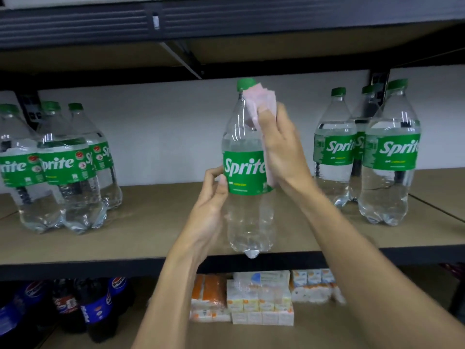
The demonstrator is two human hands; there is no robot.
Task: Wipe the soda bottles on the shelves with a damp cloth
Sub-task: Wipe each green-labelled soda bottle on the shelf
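Note:
A clear Sprite bottle (245, 170) with a green cap and green label is lifted just in front of the middle shelf (156, 222). My left hand (214, 200) grips its left side at the label. My right hand (279, 147) presses a pale pink cloth (259, 99) against the bottle's right shoulder and neck, fingers curled over the cloth. Three Sprite bottles (65, 170) stand on the shelf at the left, and three more Sprite bottles (390, 157) at the right.
The upper shelf's dark beam (226, 23) runs overhead. On the lower shelf stand Pepsi bottles (95, 306) at the left and several small white and orange packs (261, 298) in the middle. A white wall backs the shelves.

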